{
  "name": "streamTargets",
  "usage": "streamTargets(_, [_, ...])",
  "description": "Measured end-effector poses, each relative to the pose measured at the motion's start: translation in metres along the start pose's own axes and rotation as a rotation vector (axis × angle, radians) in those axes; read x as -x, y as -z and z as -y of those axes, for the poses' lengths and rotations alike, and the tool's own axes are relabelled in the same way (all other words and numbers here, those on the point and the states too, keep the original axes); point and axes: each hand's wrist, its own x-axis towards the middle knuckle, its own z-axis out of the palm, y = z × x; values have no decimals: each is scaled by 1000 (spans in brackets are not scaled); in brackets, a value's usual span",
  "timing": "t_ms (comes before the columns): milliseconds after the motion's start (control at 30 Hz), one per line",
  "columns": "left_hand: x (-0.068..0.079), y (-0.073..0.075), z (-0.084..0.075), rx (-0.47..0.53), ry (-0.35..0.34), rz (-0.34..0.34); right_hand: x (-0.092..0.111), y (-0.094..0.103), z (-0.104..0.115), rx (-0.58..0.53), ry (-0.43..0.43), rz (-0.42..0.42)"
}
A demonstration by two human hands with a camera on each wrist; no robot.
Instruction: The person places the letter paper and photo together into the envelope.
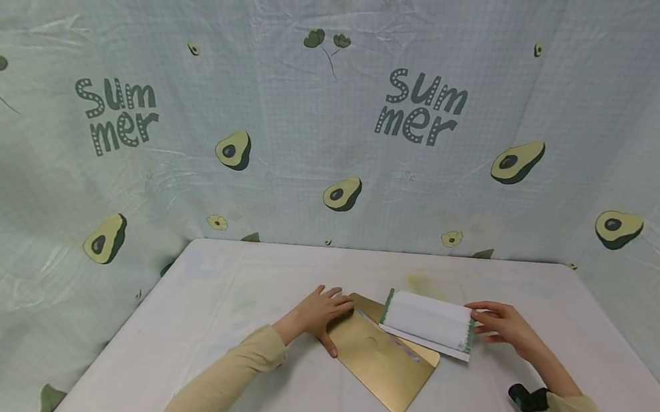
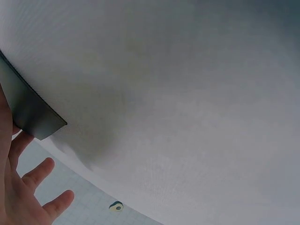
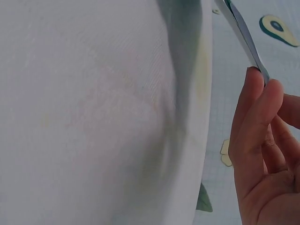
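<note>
A gold envelope [image 1: 383, 359] lies tilted low over the white table, a strip with purplish print showing along its opening. My left hand [image 1: 321, 316] holds its left end between thumb and fingers. In the left wrist view a dark corner of the envelope [image 2: 30, 103] sticks out past the left hand [image 2: 28, 187], whose other fingers are spread. A folded white sheet [image 1: 428, 320] with green leafy edges overlaps the envelope's upper right part. My right hand [image 1: 504, 328] pinches the sheet's right edge. Seen edge-on in the right wrist view, the sheet [image 3: 248, 40] sits between the fingertips of the right hand [image 3: 265, 145].
The white-covered table [image 1: 232, 337] spreads around both hands. A light curtain [image 1: 292, 101] printed with avocados and lettering hangs behind and at both sides. A small black device [image 1: 527, 398] sits at the right wrist, by the sleeve.
</note>
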Motion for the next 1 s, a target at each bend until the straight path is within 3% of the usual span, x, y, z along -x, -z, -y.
streamTargets(300, [1, 1, 0, -11, 1, -7, -8, -12, 6, 55, 27, -22])
streamTargets(1000, [2, 2, -1, 16, 5, 7, -19, -36, 17, 44, 72, 8])
